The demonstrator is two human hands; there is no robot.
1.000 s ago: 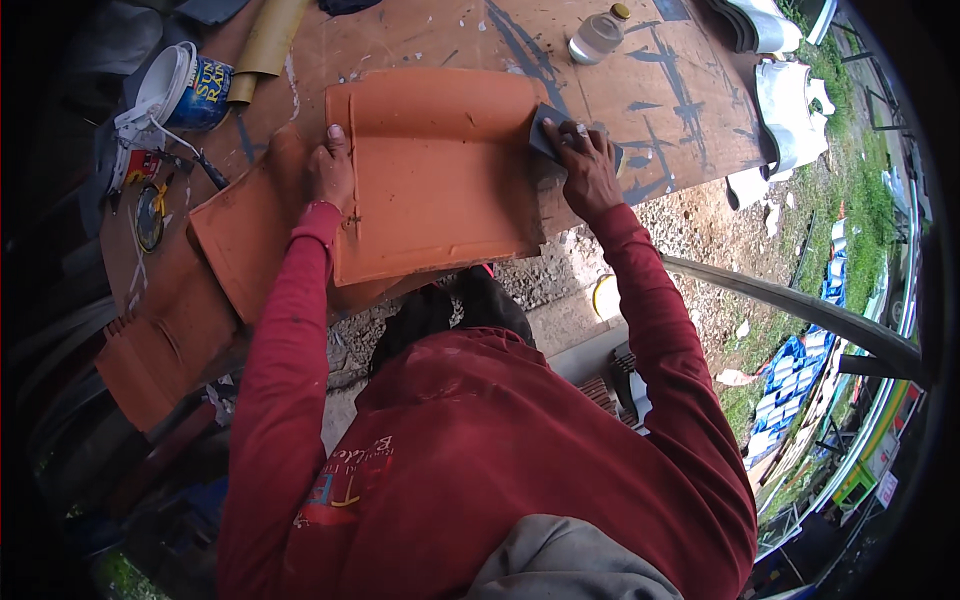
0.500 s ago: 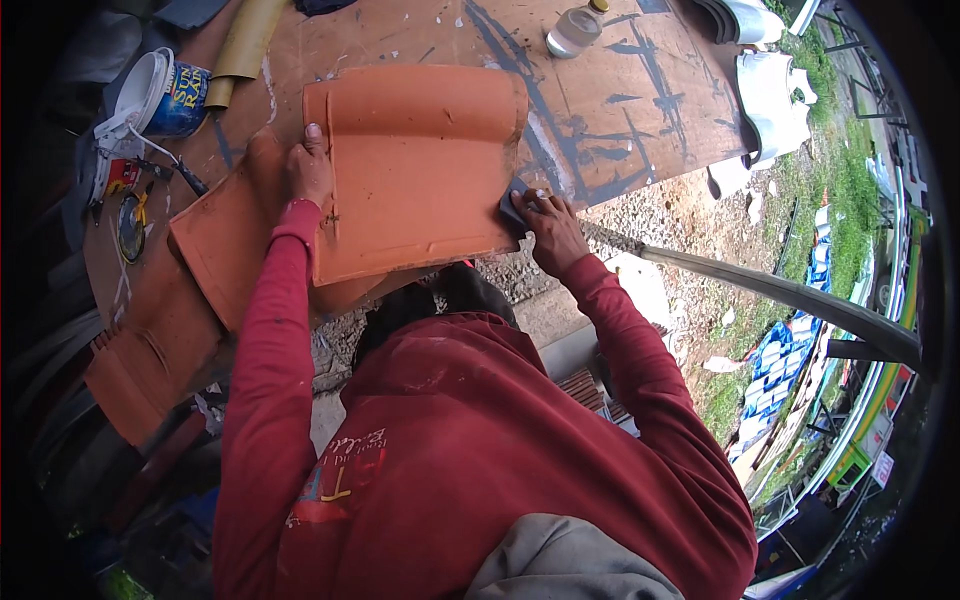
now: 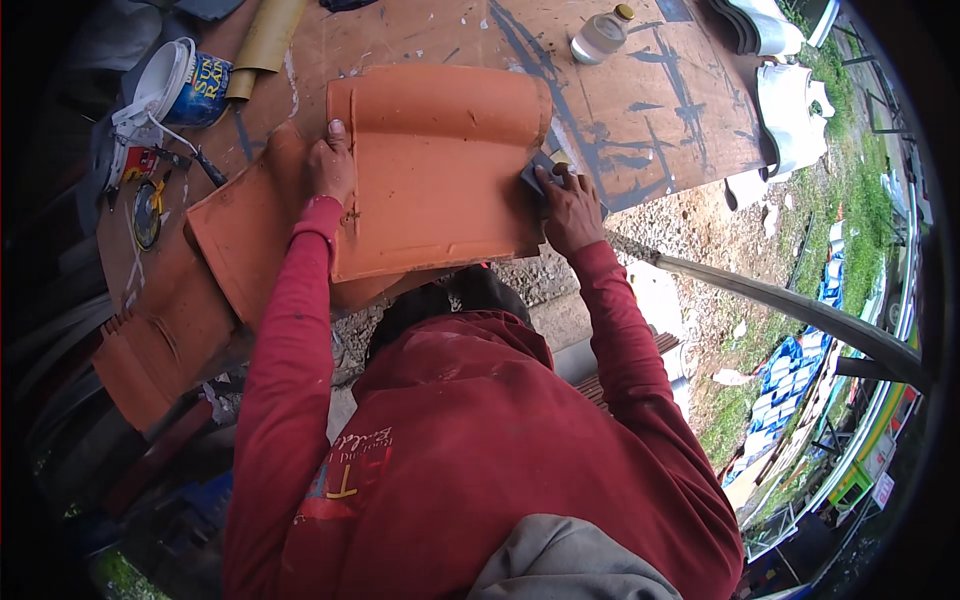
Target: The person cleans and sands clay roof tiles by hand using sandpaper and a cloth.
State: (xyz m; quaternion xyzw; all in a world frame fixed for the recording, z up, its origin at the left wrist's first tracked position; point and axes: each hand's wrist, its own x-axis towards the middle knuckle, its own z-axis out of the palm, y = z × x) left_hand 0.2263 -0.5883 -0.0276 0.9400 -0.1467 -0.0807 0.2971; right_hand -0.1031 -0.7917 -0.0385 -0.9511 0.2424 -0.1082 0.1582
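An orange roof tile (image 3: 440,180) with a rounded ridge along its far side lies before me on the wooden table. My left hand (image 3: 332,168) grips its left edge, thumb on top and fingers hidden or curled at the rim. At the tile's right edge, my right hand (image 3: 570,205) pinches a dark grey piece of sandpaper (image 3: 537,172) and presses it against the edge. More orange tiles (image 3: 232,235) lie under and to the left of this one, overlapping each other.
On the table (image 3: 420,40) stand a blue paint bucket (image 3: 202,90) and a glass jar (image 3: 600,38) of clear liquid. A brown paper roll (image 3: 266,45) and a yellow-black tape roll (image 3: 148,213) lie left. White curved pieces (image 3: 795,115) rest by the right edge; a pole (image 3: 780,290) slants beyond.
My right hand has slid the sandpaper away from me along the tile's right edge. The left hand keeps its hold on the tile. The whole view has shifted slightly.
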